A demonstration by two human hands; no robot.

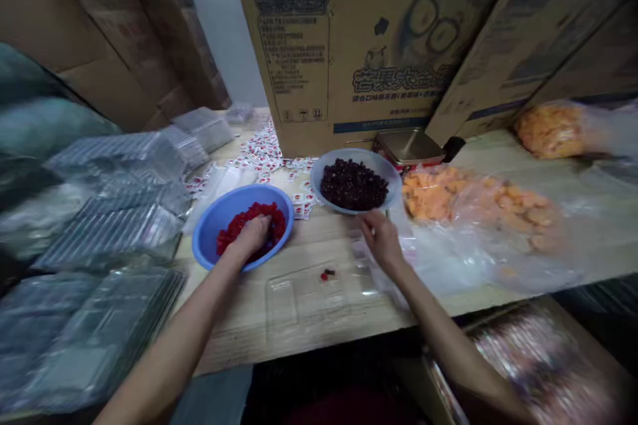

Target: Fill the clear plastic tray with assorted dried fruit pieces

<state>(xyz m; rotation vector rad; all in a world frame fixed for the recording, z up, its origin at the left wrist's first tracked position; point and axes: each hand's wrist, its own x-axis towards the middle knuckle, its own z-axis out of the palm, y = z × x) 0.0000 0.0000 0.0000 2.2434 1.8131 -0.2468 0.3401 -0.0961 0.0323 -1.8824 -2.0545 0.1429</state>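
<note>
My left hand (253,236) reaches into a blue bowl (214,219) of red candied fruit (234,226), fingers curled down among the pieces. My right hand (379,237) hovers at the near rim of a grey-blue bowl (326,169) filled with dark dried berries (353,184), fingers pinched together; whether it holds a berry I cannot tell. Between my arms lies a clear plastic compartment tray (309,302) on the wooden table (329,239), with a red piece and a dark piece (326,274) in it.
Stacks of clear plastic trays (114,226) fill the left. Small white-and-red sachets (264,153) are scattered behind the bowls. Plastic bags of orange pieces (448,199) lie at right. Cardboard boxes (349,40) line the back, with a small scale (409,146) in front.
</note>
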